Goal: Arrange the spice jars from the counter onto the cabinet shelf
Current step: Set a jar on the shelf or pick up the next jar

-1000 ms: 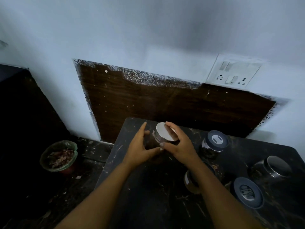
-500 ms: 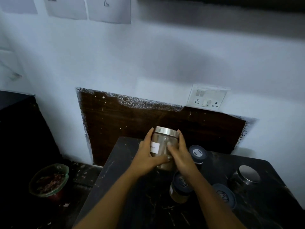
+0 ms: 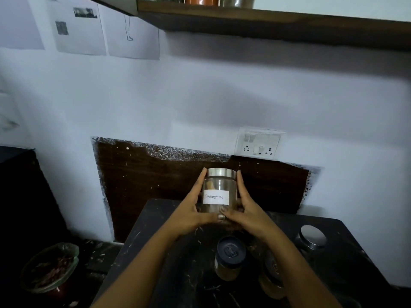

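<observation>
A glass jar with a steel lid and a white label reading "Cinnamon" is lifted upright above the dark counter. My left hand holds its left side and my right hand holds its right side, thumbs meeting under its front. Below, two jars with dark lids stand on the counter: one in the middle and another partly hidden by my right forearm. A steel-lidded jar stands at the right. The wooden shelf runs along the top of the view.
Metal containers stand on the shelf. A switch and socket plate is on the wall above a dark wooden panel. Papers hang on the wall at upper left. A green-lined bin sits on the floor at lower left.
Both hands have raised the cinnamon jar off the counter and turned its label toward me. The view has tilted up, so the shelf now shows at the top.
</observation>
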### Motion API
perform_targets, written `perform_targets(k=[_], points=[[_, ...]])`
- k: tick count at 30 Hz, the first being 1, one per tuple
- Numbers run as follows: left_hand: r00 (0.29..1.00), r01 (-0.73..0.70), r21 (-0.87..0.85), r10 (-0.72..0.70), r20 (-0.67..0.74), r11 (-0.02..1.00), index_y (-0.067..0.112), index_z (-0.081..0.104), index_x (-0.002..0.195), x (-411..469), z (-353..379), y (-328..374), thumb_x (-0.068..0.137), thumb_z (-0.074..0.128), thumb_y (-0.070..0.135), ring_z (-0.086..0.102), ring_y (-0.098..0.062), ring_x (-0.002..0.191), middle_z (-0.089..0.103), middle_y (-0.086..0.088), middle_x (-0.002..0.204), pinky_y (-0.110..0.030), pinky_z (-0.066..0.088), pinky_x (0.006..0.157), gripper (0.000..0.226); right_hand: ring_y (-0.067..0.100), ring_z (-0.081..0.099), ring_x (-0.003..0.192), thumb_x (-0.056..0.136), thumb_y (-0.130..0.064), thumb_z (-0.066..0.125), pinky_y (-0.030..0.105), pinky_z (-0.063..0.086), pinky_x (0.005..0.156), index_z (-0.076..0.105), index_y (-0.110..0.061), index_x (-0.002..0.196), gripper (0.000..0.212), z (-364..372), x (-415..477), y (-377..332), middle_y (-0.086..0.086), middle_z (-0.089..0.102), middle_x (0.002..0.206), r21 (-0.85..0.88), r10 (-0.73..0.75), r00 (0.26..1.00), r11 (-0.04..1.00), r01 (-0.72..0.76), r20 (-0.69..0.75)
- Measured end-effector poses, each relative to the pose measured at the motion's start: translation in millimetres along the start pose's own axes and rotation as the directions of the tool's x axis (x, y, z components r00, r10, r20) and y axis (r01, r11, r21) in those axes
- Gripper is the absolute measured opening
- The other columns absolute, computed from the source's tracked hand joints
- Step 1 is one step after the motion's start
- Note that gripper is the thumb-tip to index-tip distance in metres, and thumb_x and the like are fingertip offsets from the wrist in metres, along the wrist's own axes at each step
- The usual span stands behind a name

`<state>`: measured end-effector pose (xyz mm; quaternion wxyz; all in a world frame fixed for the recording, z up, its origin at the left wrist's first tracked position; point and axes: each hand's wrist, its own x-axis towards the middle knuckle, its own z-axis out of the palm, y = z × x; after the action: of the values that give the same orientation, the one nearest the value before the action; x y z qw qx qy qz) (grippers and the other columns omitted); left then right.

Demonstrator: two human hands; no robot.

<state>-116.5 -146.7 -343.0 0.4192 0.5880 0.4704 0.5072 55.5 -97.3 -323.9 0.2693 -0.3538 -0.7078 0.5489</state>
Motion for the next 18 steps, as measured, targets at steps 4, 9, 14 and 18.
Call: perform_targets(k=[4,9,14,18], points=[[0.999,-0.044,0.061,0.042,0.03,0.997,0.055,0.004,0.135,2,5,10,0.061,0.085,0.025,0.053,-0.011,0.117,0.04,0.021,0.131,-0.027,0.052,0.091,0.114,0.017,0.063,0.1,0.072,-0.03,0.073,0.027,0.058,0.07,-0.018,-0.058,0.136,0.114,-15,-8,-15,0.008,0.045,0.139,-0.129,-0.002,0.998,0.992,0.01,0.061],[0.997,-0.069,0.213,0.062,0.04,0.975,0.061,-0.002,0.137,6,10,17,0.055,0.081,0.05,0.04,-0.012,0.13,0.027,0.013,0.146,-0.04,0.043,0.104,0.117,0.021,0.063,0.107,0.065,-0.045,0.071,0.036,0.057,0.082,-0.022,-0.062,0.131,0.115,-28,-20,-23,0.008,0.04,0.146,-0.173,-0.022,0.996,0.984,0.037,0.085],[0.988,-0.157,0.309,0.149,0.049,0.938,0.058,0.0,0.14,20,15,39,0.058,0.083,0.045,0.04,-0.006,0.129,0.031,0.015,0.145,-0.034,0.043,0.103,0.117,0.012,0.06,0.108,0.075,-0.041,0.067,0.03,0.052,0.092,-0.028,-0.06,0.129,0.11,-42,-22,-35,0.005,0.041,0.147,-0.254,-0.084,0.996,0.963,0.087,0.024],[0.969,-0.245,0.337,0.239,0.059,0.909,0.054,0.0,0.14,38,18,66,0.062,0.086,0.029,0.049,-0.005,0.12,0.039,0.012,0.139,-0.014,0.047,0.088,0.118,0.002,0.061,0.103,0.085,-0.027,0.066,0.023,0.049,0.094,-0.028,-0.058,0.132,0.109,-61,-20,-56,-0.006,0.047,0.141,-0.277,-0.152,0.988,0.95,0.146,-0.001]])
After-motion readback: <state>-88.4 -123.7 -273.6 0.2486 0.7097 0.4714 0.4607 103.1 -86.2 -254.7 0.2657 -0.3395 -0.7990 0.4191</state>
